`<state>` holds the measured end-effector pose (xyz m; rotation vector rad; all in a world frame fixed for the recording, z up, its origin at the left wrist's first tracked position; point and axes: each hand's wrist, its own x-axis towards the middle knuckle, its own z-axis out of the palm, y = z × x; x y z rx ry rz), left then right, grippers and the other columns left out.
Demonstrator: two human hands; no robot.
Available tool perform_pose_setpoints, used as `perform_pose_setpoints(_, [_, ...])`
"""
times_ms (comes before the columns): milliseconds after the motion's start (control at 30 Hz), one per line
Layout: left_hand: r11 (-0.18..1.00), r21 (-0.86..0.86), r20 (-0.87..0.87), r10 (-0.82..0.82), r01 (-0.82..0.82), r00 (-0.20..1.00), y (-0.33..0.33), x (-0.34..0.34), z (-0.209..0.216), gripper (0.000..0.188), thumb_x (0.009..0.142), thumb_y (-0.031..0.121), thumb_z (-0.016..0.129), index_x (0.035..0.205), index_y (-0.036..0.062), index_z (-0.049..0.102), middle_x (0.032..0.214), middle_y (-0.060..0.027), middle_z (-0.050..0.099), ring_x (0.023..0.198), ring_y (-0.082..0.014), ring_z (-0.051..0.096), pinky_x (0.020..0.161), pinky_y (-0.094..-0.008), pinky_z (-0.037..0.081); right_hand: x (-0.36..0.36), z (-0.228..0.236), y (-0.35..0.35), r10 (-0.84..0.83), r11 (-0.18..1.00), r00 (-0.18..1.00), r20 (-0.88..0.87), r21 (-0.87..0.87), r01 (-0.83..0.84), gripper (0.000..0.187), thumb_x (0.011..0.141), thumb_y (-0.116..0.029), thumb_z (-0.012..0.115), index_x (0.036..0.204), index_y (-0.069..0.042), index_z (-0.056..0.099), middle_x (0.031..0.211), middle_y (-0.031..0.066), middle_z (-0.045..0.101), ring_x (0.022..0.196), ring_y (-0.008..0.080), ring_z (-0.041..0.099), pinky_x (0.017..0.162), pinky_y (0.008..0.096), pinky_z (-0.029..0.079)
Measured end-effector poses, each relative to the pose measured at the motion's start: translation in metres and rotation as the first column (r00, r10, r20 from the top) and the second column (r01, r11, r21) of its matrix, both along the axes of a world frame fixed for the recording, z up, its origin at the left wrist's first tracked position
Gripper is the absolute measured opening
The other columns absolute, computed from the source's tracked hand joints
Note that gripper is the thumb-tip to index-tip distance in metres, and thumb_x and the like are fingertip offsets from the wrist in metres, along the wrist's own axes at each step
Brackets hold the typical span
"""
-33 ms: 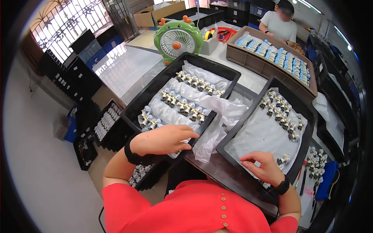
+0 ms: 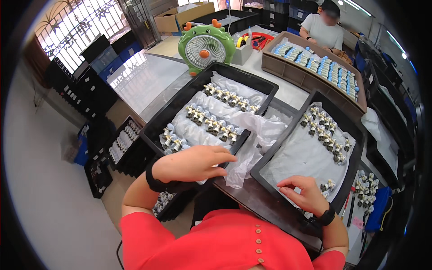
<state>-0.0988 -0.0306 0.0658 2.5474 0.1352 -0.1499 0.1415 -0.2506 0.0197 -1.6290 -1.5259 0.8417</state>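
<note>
The left hand (image 2: 192, 163) with parted grip and right hand (image 2: 307, 192) with narrow grip look empty, while small grey-and-white figurines (image 2: 330, 144) partly fill the rectangular black right-side tray (image 2: 344, 116).

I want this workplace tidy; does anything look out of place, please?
Maybe the crumpled white sheet: it bunches over the rim of the left black tray and trails toward the right black tray, whose liner lies inside.

We count two near black trays (image 2: 249, 78) on the table, our two hands (image 2: 193, 163), one far fan (image 2: 205, 50), one far-right brown crate (image 2: 288, 72), one far person (image 2: 321, 30).
</note>
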Motion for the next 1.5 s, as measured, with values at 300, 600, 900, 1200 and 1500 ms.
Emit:
perform_pose_setpoints(300, [0.883, -0.187, 0.239, -0.384, 0.431, 0.892, -0.058, 0.082, -0.018, 0.035, 0.084, 0.014, 0.061, 0.116, 0.0029, 0.052, 0.099, -0.0181, 0.058, 0.092, -0.0353, 0.057, 0.077, -0.0418, 0.046, 0.003, -0.007, 0.005, -0.010, 0.998, 1.000, -0.009, -0.059, 0.009, 0.014, 0.082, -0.007, 0.063, 0.095, -0.001, 0.066, 0.083, 0.0092, 0.067, 0.074, 0.0164, 0.063, 0.068, 0.0273, 0.049])
perform_pose_setpoints(600, [0.690, -0.666, 0.132, -0.263, 0.283, 0.956, -0.048, 0.095, -0.039, 0.033, 0.088, 0.015, 0.060, 0.118, 0.0040, 0.057, 0.100, -0.0122, 0.065, 0.091, -0.0217, 0.062, 0.080, -0.0315, 0.048, 0.015, -0.007, 0.013, 0.020, 0.974, 0.993, -0.117, -0.222, -0.046, 0.018, 0.085, -0.010, 0.061, 0.100, -0.002, 0.065, 0.085, 0.0090, 0.068, 0.075, 0.0128, 0.063, 0.069, 0.0267, 0.049])
perform_pose_setpoints(900, [0.376, -0.926, -0.060, -0.047, -0.038, 0.997, -0.049, 0.100, -0.058, 0.026, 0.092, 0.017, 0.057, 0.113, 0.0022, 0.060, 0.100, -0.0021, 0.063, 0.093, -0.0078, 0.058, 0.084, -0.0237, 0.046, 0.142, -0.034, 0.070, -0.240, 0.963, 0.841, 0.484, 0.012, 0.268, 0.037, 0.076, -0.017, 0.066, 0.109, 0.000, 0.059, 0.103, 0.0160, 0.062, 0.099, 0.0286, 0.059, 0.085, 0.0369, 0.046])
perform_pose_setpoints(1200, [0.346, -0.937, 0.043, 0.226, -0.038, 0.973, -0.032, 0.106, -0.060, 0.021, 0.091, 0.014, 0.057, 0.108, 0.0015, 0.061, 0.095, -0.0012, 0.063, 0.088, -0.0066, 0.057, 0.081, -0.0219, 0.045, 0.147, -0.058, 0.113, -0.289, 0.957, 0.761, 0.580, 0.170, 0.234, 0.033, 0.074, -0.015, 0.067, 0.104, -0.002, 0.059, 0.103, 0.0166, 0.058, 0.100, 0.0316, 0.055, 0.087, 0.0392, 0.043])
perform_pose_setpoints(1500, [0.724, -0.429, 0.590, 0.678, -0.540, 0.439, 0.036, 0.107, -0.057, 0.046, 0.079, 0.007, 0.066, 0.123, 0.0052, 0.051, 0.095, -0.0034, 0.056, 0.080, -0.0104, 0.055, 0.075, -0.0249, 0.046, 0.087, -0.008, 0.138, -0.274, 0.940, 0.924, 0.265, 0.275, 0.200, 0.014, 0.081, -0.010, 0.060, 0.088, 0.000, 0.063, 0.082, 0.0115, 0.065, 0.077, 0.0234, 0.063, 0.070, 0.0317, 0.048])
